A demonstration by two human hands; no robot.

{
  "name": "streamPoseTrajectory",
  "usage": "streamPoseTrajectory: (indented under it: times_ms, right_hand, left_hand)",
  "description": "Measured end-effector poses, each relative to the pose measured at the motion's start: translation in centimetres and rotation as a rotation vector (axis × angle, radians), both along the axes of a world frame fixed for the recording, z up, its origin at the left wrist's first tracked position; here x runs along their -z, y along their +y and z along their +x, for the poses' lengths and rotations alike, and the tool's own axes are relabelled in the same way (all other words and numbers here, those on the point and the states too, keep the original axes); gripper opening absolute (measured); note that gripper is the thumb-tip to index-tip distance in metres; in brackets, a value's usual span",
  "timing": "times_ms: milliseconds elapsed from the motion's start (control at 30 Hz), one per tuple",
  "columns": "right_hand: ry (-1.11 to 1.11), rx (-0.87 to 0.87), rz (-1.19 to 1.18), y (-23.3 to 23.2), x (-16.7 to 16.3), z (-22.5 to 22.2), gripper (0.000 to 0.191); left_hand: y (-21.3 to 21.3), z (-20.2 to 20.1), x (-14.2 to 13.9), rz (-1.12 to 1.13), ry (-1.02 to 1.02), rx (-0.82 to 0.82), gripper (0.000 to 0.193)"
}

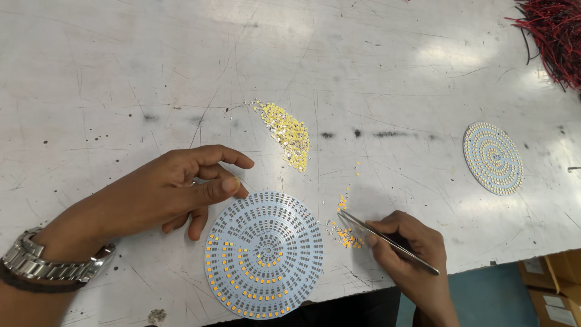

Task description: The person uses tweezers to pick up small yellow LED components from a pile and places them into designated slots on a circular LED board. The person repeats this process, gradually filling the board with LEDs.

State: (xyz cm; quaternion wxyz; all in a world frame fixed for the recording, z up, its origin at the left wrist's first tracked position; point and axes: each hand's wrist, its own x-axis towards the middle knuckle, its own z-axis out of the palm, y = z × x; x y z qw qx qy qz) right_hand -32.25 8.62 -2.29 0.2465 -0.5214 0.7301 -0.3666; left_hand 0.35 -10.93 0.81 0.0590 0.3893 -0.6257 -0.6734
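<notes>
Head view: round blue-white LED board [264,254] lies flat at the near edge of the scratched grey metal table [121,79], partly filled with yellow chips. Left hand [163,194] rests touching its upper-left rim, fingers loosely curled, holding nothing. Right hand [411,254] pinches thin steel tweezers [387,241], tips beside loose chips [348,233] just right of the board. Bigger chip heap [287,133] mid-table. Second populated disc [493,158] toward the right edge; red wire bundle [554,30] in the far right corner.
</notes>
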Motion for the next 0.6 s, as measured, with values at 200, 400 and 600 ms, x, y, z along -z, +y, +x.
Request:
streamPoseTrajectory:
  times_ms: [200, 400, 600]
  right_hand:
    - [0.001, -0.032, 0.004, -0.25, -0.23, 0.15, 0.014]
    - [-0.004, -0.113, -0.035, -0.05, -0.12, -0.62, 0.015]
    - [0.083, -0.138, -0.064, 0.05, -0.48, -0.44, 0.015]
  left_hand:
    - [0.07, -0.01, 0.09, -0.008, -0.003, 0.006, 0.060]
    - [0.12, -0.12, -0.20, -0.021, -0.012, 0.008, 0.062]
    - [0.15, -0.17, -0.21, -0.022, -0.002, -0.004, 0.063]
